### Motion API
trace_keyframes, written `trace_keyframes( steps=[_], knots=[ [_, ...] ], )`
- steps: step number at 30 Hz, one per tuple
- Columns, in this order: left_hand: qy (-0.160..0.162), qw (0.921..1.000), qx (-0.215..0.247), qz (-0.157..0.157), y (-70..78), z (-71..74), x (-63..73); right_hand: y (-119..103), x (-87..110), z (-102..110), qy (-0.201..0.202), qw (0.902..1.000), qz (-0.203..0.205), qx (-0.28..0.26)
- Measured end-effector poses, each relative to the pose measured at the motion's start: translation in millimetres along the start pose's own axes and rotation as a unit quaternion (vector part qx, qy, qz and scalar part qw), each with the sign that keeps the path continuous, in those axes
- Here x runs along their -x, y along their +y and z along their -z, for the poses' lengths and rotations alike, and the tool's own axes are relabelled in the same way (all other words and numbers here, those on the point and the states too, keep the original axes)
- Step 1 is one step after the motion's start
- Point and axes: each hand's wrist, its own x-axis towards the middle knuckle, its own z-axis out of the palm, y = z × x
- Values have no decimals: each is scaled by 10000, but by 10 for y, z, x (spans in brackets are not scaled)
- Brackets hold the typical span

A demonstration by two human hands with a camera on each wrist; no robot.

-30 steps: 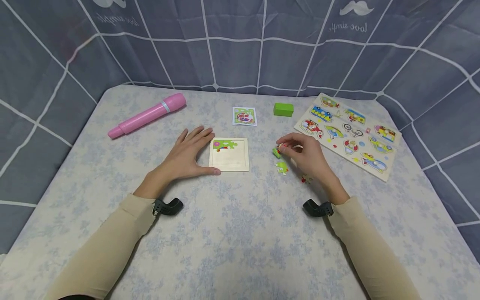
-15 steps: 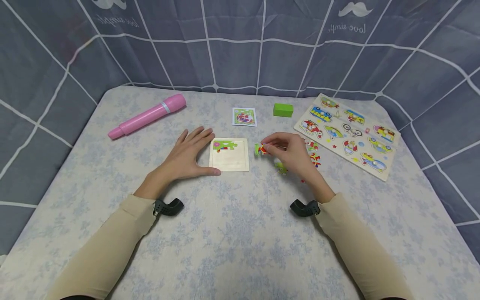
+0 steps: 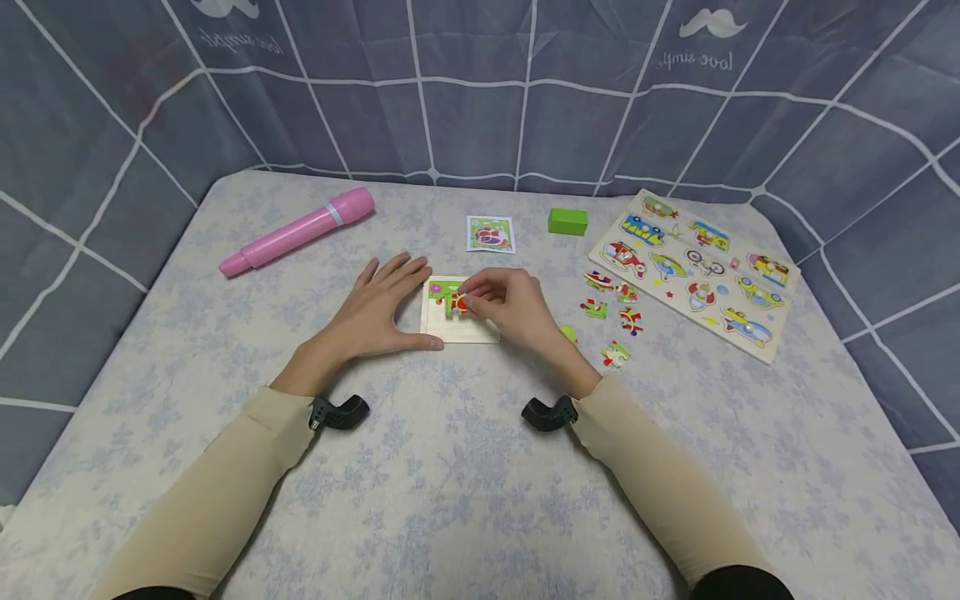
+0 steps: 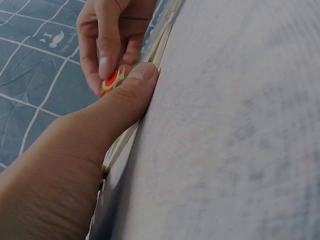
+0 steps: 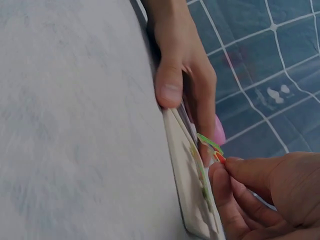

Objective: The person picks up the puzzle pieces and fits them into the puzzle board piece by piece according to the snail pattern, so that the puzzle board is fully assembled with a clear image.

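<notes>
A small wooden puzzle tray (image 3: 457, 333) lies on the table, with green picture pieces fitted in its upper left part. My left hand (image 3: 367, 317) rests flat at its left side, fingers spread and straight, the thumb (image 4: 142, 72) against the near edge. Over the tray, my right hand (image 3: 513, 308) pinches a green, red and yellow jigsaw piece (image 5: 210, 143) between thumb and fingers. In the right wrist view, that piece is held tilted, close above the tray's surface. My right fingers hide part of the tray's upper right in the head view.
Several loose jigsaw pieces (image 3: 595, 309) lie to the right of my right hand. Behind them is a vehicle peg puzzle board (image 3: 675, 292). Farther back are a picture card (image 3: 491, 234) and a green block (image 3: 567, 221). A pink microphone-shaped object (image 3: 296, 233) lies at left.
My right hand has carried the jigsaw piece leftward from the loose pieces to over the tray. More loose pieces are uncovered at right. The left hand has stayed in place.
</notes>
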Motion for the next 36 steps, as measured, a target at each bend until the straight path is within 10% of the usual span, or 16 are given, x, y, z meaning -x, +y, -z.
trace_keyframes(
  steps=[36],
  knots=[
    [23,10000,-5,-49,-14,-17,-7,59,-12,-328,190,9880,1071,1095]
  ],
)
